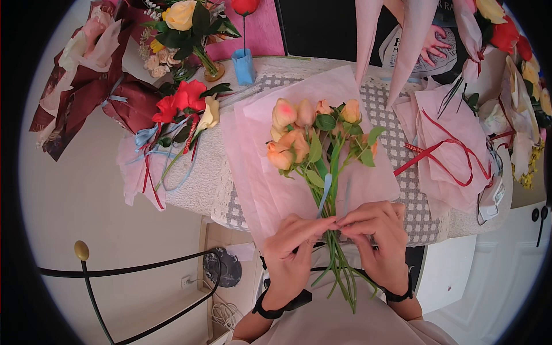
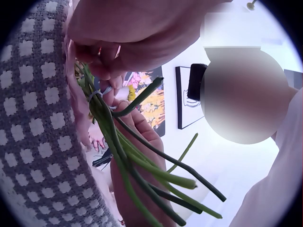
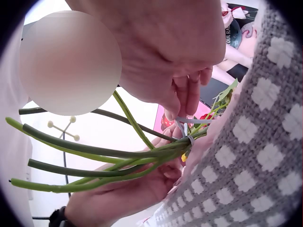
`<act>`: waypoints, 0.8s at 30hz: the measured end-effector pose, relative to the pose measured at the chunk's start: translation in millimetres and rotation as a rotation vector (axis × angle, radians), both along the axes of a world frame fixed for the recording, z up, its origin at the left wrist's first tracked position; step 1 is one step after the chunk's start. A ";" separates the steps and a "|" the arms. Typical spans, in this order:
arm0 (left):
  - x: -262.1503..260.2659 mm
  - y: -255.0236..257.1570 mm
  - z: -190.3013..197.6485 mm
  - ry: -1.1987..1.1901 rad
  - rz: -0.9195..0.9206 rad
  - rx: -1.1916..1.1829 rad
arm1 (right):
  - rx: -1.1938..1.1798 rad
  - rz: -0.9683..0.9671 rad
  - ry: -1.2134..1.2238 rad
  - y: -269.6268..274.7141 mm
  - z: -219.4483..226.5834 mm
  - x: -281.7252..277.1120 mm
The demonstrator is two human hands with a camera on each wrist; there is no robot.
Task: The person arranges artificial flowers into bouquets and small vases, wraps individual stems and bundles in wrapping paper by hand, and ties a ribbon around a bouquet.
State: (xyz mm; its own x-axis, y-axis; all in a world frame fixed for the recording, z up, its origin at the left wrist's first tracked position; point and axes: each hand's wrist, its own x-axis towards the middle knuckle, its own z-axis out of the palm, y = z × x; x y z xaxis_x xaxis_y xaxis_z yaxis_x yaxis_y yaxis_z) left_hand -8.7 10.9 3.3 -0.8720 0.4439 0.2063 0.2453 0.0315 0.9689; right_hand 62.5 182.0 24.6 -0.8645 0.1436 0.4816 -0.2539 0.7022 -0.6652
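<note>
A bouquet of peach and orange roses and tulips (image 1: 294,146) lies on pale pink wrapping paper (image 1: 259,195), its green stems (image 1: 343,276) pointing toward the person. My left hand (image 1: 290,244) and right hand (image 1: 380,238) meet over the stems, fingertips close together. Between them they pinch a thin light-blue ribbon (image 2: 96,94), which loops around the stems. In the right wrist view one length of the ribbon (image 3: 196,121) runs from the right fingertips. A loose blue ribbon end (image 1: 327,187) lies up along the stems.
A grey-and-white checked cloth (image 1: 386,126) covers the table. At left lie a red and cream flower bunch (image 1: 187,103) and a dark red wrapped bouquet (image 1: 109,95). Red ribbon (image 1: 428,152) and stacked pink paper (image 1: 440,118) lie at right. Another person's hand (image 1: 434,45) rests across the table.
</note>
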 end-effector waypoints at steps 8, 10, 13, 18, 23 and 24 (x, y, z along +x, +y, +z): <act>-3.6 -3.2 7.0 -0.379 -0.008 0.176 | -0.778 0.207 0.011 -11.5 -18.3 -4.1; -3.5 -3.3 9.0 -0.428 -0.012 0.193 | -0.785 0.244 0.014 -9.5 -20.2 -4.9; -1.6 -2.9 10.6 -0.555 -0.011 0.313 | -0.874 0.234 -0.043 -11.7 -20.8 -3.3; -1.3 -6.0 4.2 -0.408 -0.043 0.226 | -0.915 0.155 -0.138 -10.9 -14.6 2.7; -4.0 -5.0 5.8 -0.353 -0.055 0.167 | -0.817 0.033 -0.194 -14.8 -10.3 4.3; -4.3 -5.0 6.9 -0.276 -0.080 0.120 | -0.685 0.037 -0.161 -11.9 -11.7 3.1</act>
